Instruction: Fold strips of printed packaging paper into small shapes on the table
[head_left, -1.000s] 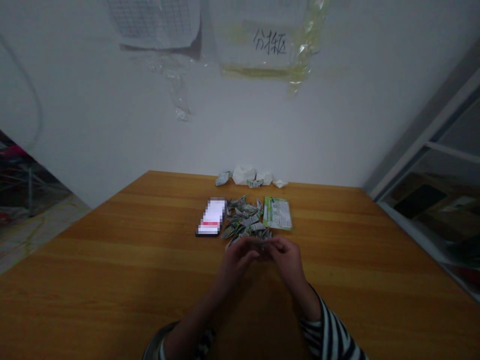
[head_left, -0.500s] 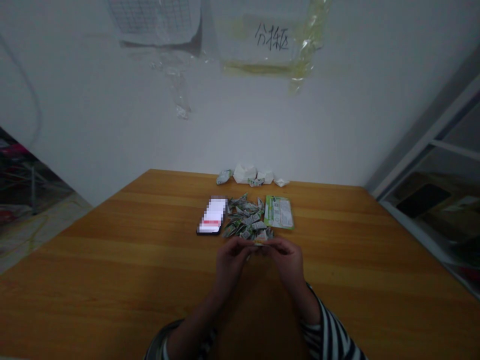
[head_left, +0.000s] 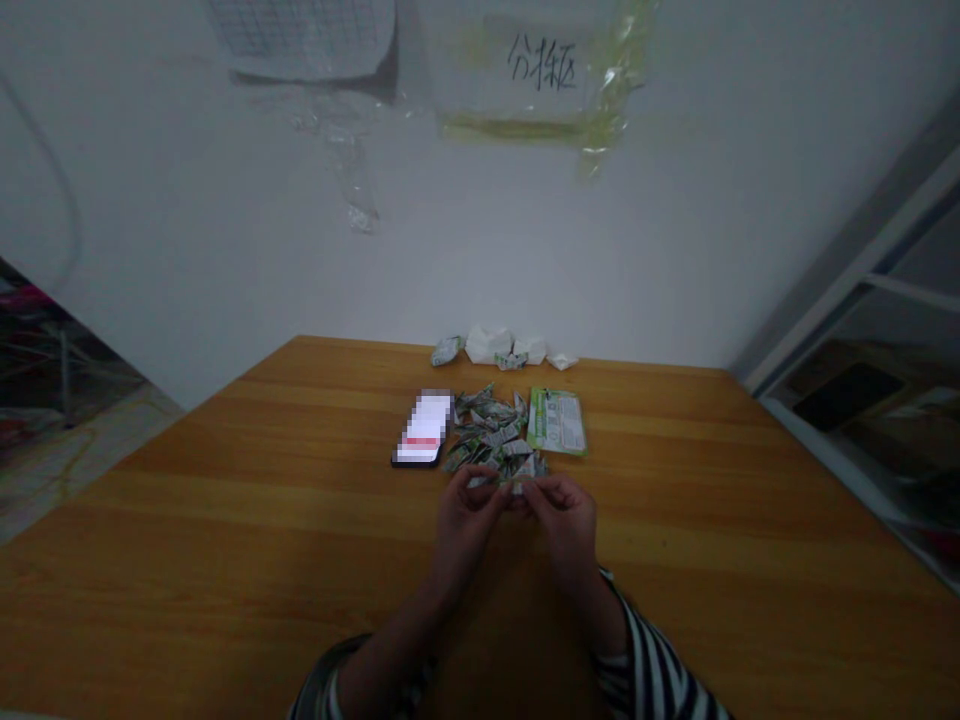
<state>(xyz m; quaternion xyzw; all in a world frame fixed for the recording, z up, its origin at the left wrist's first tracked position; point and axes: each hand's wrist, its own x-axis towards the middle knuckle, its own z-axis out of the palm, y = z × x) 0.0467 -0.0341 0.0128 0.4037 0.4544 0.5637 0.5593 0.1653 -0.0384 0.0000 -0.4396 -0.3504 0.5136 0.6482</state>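
My left hand [head_left: 463,525] and my right hand [head_left: 568,522] meet over the near side of a pile. Between the fingertips of both is a small pale piece of paper [head_left: 517,487], mostly hidden by the fingers. The pile of folded paper pieces [head_left: 491,432], printed in grey-white and green, lies just beyond my hands. To its right a flat green-and-white printed packet [head_left: 556,421] rests on the table. On its left is a phone [head_left: 424,430] with a lit, pixelated screen.
Crumpled white tissues [head_left: 489,346] and a crumpled printed piece [head_left: 448,350] lie along the back edge of the wooden table [head_left: 225,520], against the wall. Taped paper [head_left: 540,75] with handwriting hangs above. A shelf frame [head_left: 862,290] stands at the right.
The fingers have shifted on the small paper: my left fingers have lifted and curled, and the right hand has moved slightly left. The pile, phone and packet stay in place.
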